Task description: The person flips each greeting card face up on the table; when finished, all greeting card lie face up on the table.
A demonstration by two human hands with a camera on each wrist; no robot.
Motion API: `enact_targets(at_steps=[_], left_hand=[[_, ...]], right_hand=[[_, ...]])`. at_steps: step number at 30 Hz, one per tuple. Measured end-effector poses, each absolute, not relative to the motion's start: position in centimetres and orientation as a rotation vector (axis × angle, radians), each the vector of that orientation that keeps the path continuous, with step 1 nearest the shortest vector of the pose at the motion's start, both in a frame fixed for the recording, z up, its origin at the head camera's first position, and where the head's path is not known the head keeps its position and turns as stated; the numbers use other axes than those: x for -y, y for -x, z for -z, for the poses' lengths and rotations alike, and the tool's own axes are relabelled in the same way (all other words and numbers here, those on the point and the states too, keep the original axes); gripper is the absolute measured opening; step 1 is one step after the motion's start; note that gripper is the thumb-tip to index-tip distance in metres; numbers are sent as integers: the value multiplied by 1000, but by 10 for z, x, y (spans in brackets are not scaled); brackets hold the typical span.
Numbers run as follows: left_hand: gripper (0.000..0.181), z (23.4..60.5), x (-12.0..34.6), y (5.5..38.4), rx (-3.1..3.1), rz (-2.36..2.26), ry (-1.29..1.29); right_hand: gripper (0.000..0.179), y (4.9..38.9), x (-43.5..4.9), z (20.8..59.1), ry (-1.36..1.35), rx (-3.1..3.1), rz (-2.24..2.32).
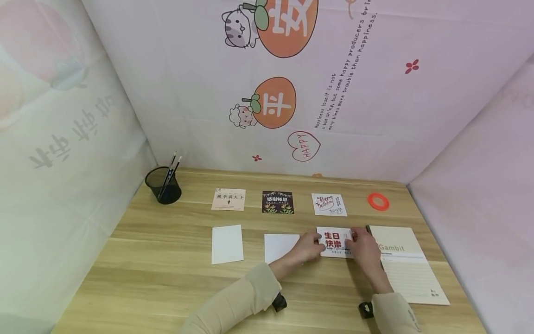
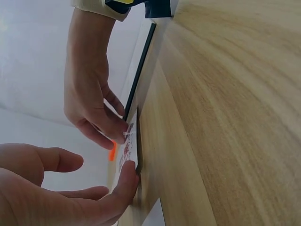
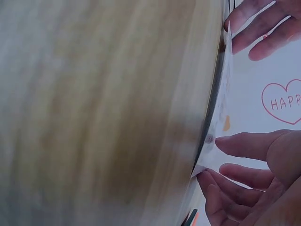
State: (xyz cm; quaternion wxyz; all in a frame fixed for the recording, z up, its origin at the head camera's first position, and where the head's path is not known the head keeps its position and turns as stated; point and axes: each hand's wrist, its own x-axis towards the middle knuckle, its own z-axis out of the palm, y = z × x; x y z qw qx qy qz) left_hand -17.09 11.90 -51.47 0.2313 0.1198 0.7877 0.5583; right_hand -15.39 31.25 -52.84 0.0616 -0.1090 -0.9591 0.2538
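A white greeting card (image 1: pixel 333 239) with red Chinese characters lies in front of me, left of the notebook. My right hand (image 1: pixel 365 248) pinches its right end; in the right wrist view the thumb (image 3: pixel 242 142) is on the printed face and fingers are at the lower edge. With loosely spread fingers, my left hand (image 1: pixel 308 247) touches the card's left end. In the left wrist view one digit (image 2: pixel 128 175) is against the card (image 2: pixel 128 153) and other fingers stand apart from it. Whether anything lies under the card is hidden.
Blank white cards (image 1: pixel 227 244) sit to the left, one (image 1: pixel 277 246) partly behind my left arm. Behind them are a beige card (image 1: pixel 228 199), a dark card (image 1: pixel 277 202), a birthday card (image 1: pixel 329 204) and a red ring (image 1: pixel 378 202). A notebook (image 1: pixel 409 269) and pen holder (image 1: pixel 168 190) flank them.
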Motion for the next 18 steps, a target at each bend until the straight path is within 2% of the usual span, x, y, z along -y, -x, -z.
enact_targets(at_steps=[8, 18], left_hand=[[48, 515, -116, 168, -2159, -1517, -335], [44, 501, -82, 168, -2517, -1255, -534]], right_hand=[[35, 152, -310, 528, 333, 2897, -756], [31, 148, -297, 522, 259, 2798, -729]])
